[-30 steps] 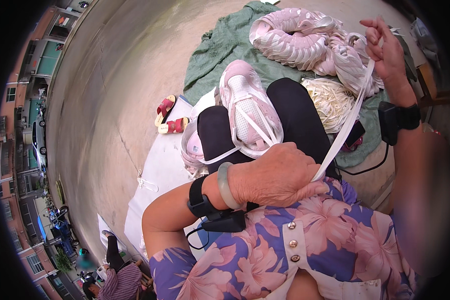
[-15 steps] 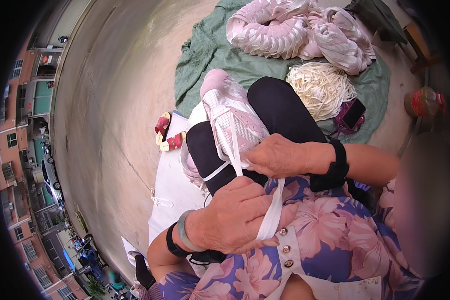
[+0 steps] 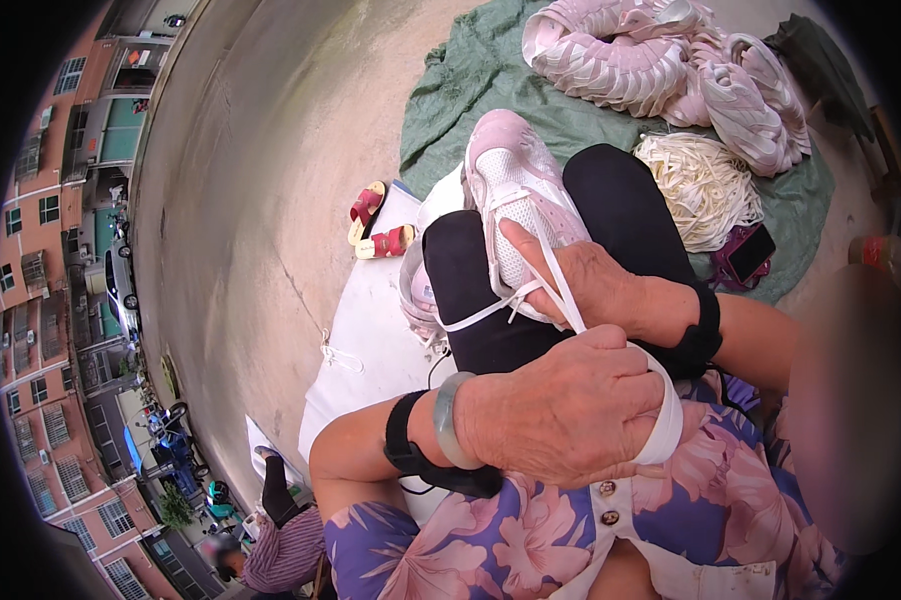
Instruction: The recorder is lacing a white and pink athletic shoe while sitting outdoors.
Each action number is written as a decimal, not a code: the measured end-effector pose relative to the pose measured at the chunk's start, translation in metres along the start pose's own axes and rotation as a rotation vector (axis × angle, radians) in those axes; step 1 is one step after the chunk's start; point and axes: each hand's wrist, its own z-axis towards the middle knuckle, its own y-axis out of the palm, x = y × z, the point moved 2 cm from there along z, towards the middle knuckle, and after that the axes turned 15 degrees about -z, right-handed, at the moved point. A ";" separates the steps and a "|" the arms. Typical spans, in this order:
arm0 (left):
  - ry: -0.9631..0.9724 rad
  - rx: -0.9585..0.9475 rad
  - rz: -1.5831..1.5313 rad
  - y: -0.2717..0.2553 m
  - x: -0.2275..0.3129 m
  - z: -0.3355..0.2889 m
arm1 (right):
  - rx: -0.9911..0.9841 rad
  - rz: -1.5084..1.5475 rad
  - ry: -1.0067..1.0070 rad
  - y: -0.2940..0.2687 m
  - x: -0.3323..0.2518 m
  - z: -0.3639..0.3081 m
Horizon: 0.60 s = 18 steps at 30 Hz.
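Note:
A pink and white sneaker point(image 3: 516, 190) lies across my lap between my black-clad knees, its toe pointing away. My left hand point(image 3: 570, 405) is closed round a flat white shoelace point(image 3: 662, 425), which loops out beside the knuckles. From that fist the lace runs taut up to the shoe's eyelets. My right hand point(image 3: 595, 285) grips the sneaker near its opening, the thumb on the mesh tongue and a finger lower down, with the lace passing between; its other fingers are hidden. Another pink and white shoe point(image 3: 420, 290) shows partly beside my left knee.
On a green cloth point(image 3: 470, 70) ahead lie strung pink and white shoe parts point(image 3: 610, 75), a heap of cream laces point(image 3: 700, 185) and a phone on a purple pouch point(image 3: 747, 255). Red sandals point(image 3: 385, 243) rest by a white sheet point(image 3: 355, 345). Another person point(image 3: 280, 550) sits lower left.
My left hand has moved right, pulling the lace. The right hand has shifted onto the tongue with its thumb stretched out. The view has turned, so the scene sits farther right.

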 end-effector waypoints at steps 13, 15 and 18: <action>0.016 -0.034 -0.062 0.017 0.004 -0.009 | -0.113 0.261 0.296 -0.054 0.015 0.024; 0.024 -0.072 -0.003 0.015 0.006 -0.005 | -0.144 0.281 0.319 -0.043 0.007 0.036; 0.049 -0.084 0.085 0.014 0.007 -0.003 | -0.371 0.128 0.302 -0.032 0.006 0.045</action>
